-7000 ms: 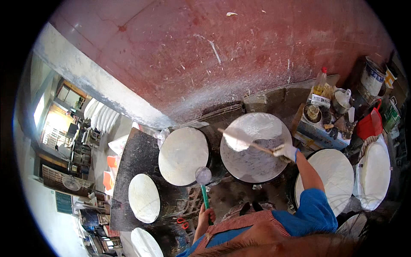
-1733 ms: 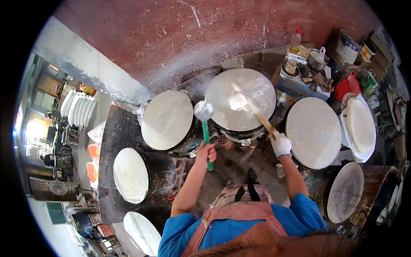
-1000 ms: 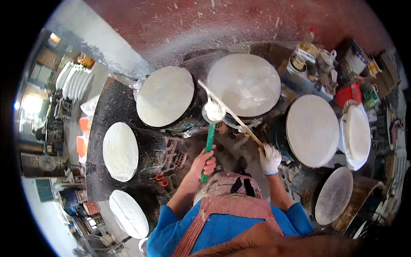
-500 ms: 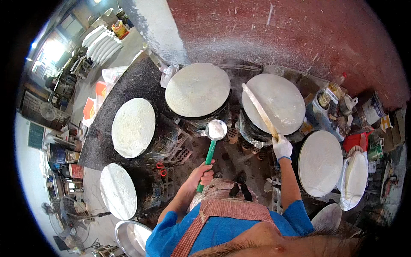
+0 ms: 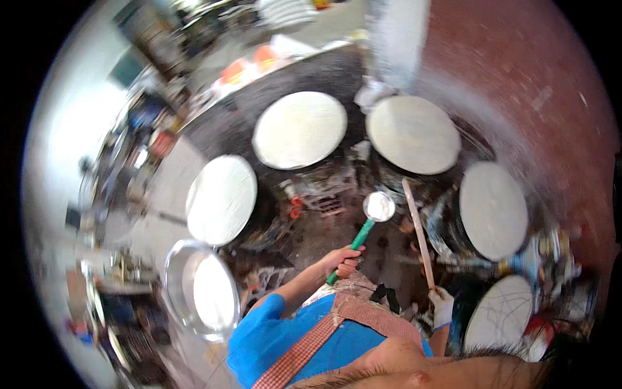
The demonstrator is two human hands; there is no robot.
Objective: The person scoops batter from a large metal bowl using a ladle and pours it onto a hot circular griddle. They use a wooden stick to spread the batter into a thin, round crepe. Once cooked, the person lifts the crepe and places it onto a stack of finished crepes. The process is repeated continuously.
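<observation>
My left hand (image 5: 343, 261) is closed round the green handle of a ladle (image 5: 380, 206), whose round bowl has white stuff in it. In my right hand (image 5: 441, 306), which wears a white glove, is one end of a long flat wooden stick (image 5: 420, 236). The stick's far tip points up to the near rim of a round griddle with a pale sheet (image 5: 413, 135), apparently off its surface. More round griddles with white sheets stand round me: one at the far middle (image 5: 300, 129), one at left (image 5: 221, 200), one at right (image 5: 494, 211) and one lower right (image 5: 500, 314).
A big metal basin (image 5: 170, 279) with white contents stands at the lower left. The dark curved counter (image 5: 227, 123) runs behind the griddles, with a red-handled tool (image 5: 296, 212) at its inner side. A reddish wall (image 5: 518, 65) bounds the right; clutter fills the far left.
The view has swung left, so the griddles appear shifted right and the basin shows more fully. The wooden stick has come off the griddle it lay across. Both hands keep their holds.
</observation>
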